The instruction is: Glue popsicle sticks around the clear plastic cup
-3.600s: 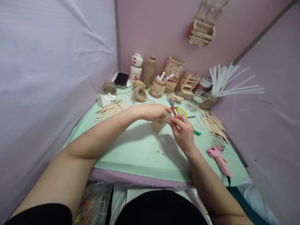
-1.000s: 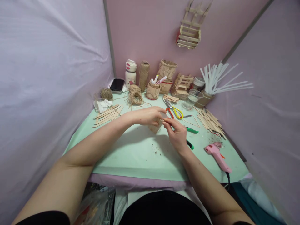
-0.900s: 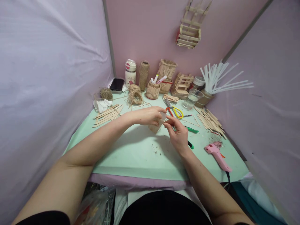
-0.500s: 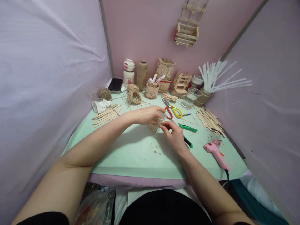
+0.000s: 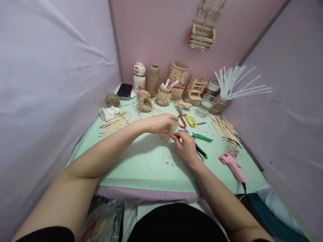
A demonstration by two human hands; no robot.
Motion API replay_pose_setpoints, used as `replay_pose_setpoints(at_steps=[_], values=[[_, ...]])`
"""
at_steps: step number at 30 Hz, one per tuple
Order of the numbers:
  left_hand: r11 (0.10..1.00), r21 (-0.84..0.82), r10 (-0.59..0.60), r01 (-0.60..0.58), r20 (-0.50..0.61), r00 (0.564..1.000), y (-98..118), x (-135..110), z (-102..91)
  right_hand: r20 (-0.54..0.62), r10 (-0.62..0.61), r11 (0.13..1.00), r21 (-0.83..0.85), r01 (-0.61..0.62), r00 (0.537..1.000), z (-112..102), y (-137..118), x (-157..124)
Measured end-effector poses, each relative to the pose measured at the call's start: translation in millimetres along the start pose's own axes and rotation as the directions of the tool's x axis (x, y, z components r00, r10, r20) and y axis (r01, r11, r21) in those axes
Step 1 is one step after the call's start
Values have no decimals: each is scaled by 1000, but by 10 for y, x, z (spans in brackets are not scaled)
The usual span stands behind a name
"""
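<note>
Left hand grip: the left hand (image 5: 161, 122) is closed over the top of a small stick-built piece (image 5: 165, 137), fingers curled round its far side and thumb on the near side.
Right hand grip: the right hand (image 5: 186, 147) has thumb and forefinger pinched together at the piece's right edge, touching it. Whether they nip the piece itself or a bit on it cannot be told.
Piece: held just above the green mat (image 5: 141, 164), mid-table, tilted, between the two hands.
Just right of the hands: green-handled pliers (image 5: 203, 137) lie on the mat, one handle running under the right hand's knuckles.
Just beyond: scissors with red and yellow handles (image 5: 187, 119).
Near right: a pink glue gun (image 5: 233, 166) lies on its side, with its cord going off the near edge.
Right edge: a heap of flat wooden sticks (image 5: 225, 127).
Left: a looser spread of sticks (image 5: 114, 122), with a white tissue (image 5: 108, 112) beside it.
Far row: a phone (image 5: 124, 90), bottle (image 5: 139, 78), twine spool (image 5: 153, 75), stick pen holder (image 5: 163, 96), glass (image 5: 208, 104) and jar of white strips (image 5: 239, 84).
In front of the row: a loose twine coil (image 5: 144, 101).
Mat near the wrists: scattered dark crumbs (image 5: 168, 162).
</note>
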State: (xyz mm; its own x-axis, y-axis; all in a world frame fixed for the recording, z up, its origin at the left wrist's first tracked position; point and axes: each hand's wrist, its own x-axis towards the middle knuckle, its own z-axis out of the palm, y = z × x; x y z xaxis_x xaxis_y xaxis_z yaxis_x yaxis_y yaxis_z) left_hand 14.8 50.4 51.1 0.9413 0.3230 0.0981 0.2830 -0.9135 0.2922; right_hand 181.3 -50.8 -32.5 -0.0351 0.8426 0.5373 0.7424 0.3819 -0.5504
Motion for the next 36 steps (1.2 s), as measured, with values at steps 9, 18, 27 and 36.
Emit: replay_pose_setpoints(at_steps=[9, 18, 27, 36], values=[[1000, 1, 10, -10, -3, 1000, 3, 0, -14, 9, 87, 995, 39, -87, 996, 34, 0, -20], [1000, 20, 13, -13, -12, 1000, -5, -14, -6, 133, 135, 986, -115, -120, 982, 83, 60, -63], [999, 37, -38, 36, 38, 999, 26, -11, -19, 152, 138, 975, -192, -108, 979, 95, 30, -66], [999, 13, -43, 43, 45, 998, 34, -8, -25, 146, 123, 967, -241, -85, 982, 93, -15, -67]])
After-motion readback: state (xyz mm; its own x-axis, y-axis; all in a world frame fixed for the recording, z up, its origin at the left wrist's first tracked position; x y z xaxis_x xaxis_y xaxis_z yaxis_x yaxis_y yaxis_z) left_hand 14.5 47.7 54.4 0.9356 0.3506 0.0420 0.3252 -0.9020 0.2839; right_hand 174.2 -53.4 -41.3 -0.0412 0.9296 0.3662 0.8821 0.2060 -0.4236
